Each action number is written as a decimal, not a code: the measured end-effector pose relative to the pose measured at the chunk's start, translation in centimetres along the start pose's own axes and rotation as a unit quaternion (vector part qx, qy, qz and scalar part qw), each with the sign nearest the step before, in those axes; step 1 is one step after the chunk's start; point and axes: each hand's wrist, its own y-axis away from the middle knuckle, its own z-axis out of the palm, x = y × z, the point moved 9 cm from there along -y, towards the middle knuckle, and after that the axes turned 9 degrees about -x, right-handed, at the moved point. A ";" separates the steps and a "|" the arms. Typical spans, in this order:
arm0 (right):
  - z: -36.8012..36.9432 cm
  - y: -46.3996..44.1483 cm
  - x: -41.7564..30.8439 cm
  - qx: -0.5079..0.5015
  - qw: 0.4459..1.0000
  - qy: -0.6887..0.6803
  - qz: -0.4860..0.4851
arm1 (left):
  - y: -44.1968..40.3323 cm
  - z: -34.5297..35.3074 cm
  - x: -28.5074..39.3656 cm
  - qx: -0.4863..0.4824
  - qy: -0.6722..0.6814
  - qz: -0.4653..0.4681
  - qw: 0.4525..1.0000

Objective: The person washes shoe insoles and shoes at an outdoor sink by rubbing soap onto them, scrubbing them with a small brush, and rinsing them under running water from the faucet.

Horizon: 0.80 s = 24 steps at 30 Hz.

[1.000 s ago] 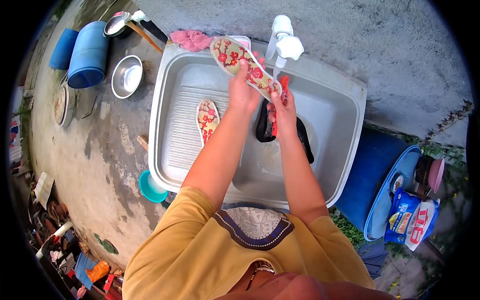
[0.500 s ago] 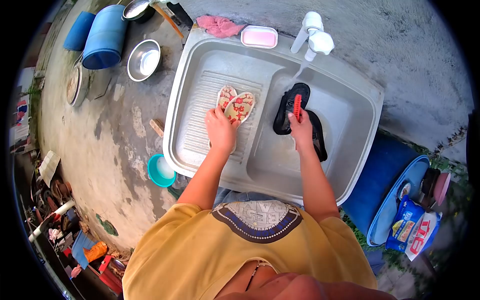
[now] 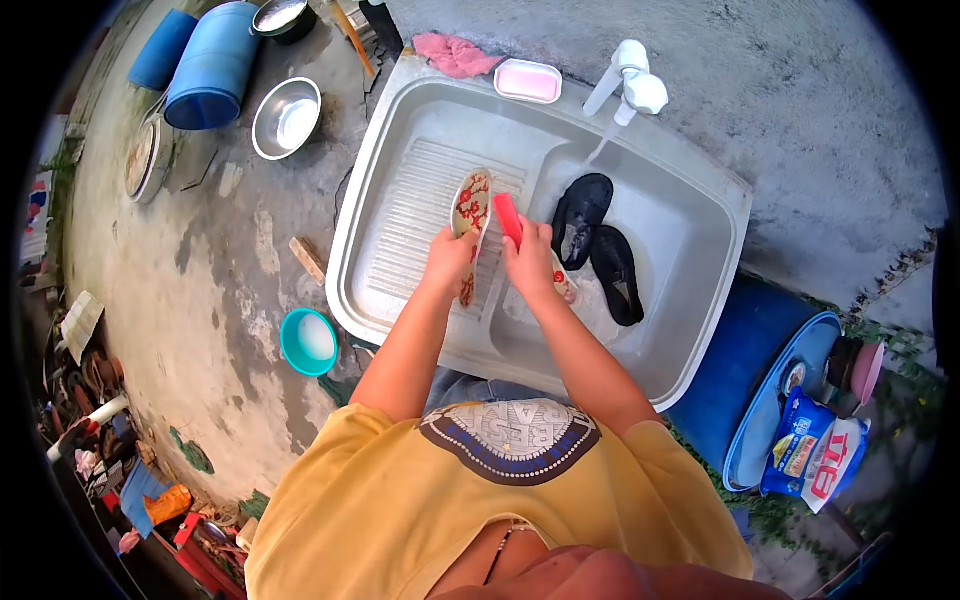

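Observation:
My left hand [image 3: 452, 258] grips a flowered insole [image 3: 472, 205], tilted up over the ribbed left side of the sink [image 3: 340, 250]. My right hand [image 3: 528, 262] is closed round a red brush [image 3: 508, 218], just right of that insole. Part of another flowered insole [image 3: 563, 280] shows beside my right wrist, in the right basin. Two black shoes, one upper [image 3: 582, 215] and one lower [image 3: 616, 275], lie in that basin. Water runs from the white tap [image 3: 642, 92] beside them.
A pink soap dish [image 3: 528, 81] and a pink cloth [image 3: 455, 55] sit on the sink's back edge. Left of the sink are a steel bowl [image 3: 287, 119], a teal bucket [image 3: 309, 341] and blue barrels [image 3: 212, 65]. A large blue barrel [image 3: 740, 370] stands at right.
My left hand has lifted an insole off the ribbed side. My right hand has moved left with the brush, away from the black shoes, and an insole now shows in the right basin.

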 end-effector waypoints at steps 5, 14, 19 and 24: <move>-2.0 0.1 6.6 -0.041 0.990 0.018 0.130 | 1.8 -0.7 0.1 -0.011 -0.011 0.005 1.000; 2.1 6.5 10.7 -0.152 0.952 0.266 -0.023 | 3.6 -1.3 -1.1 -0.015 0.005 -0.002 1.000; 2.9 9.7 12.5 -0.171 0.946 0.276 -0.012 | 3.4 -1.9 -1.6 -0.015 -0.028 -0.014 0.999; 2.0 9.6 18.5 -0.221 0.929 0.213 0.204 | 3.8 -0.8 -1.4 -0.023 -0.022 -0.006 0.999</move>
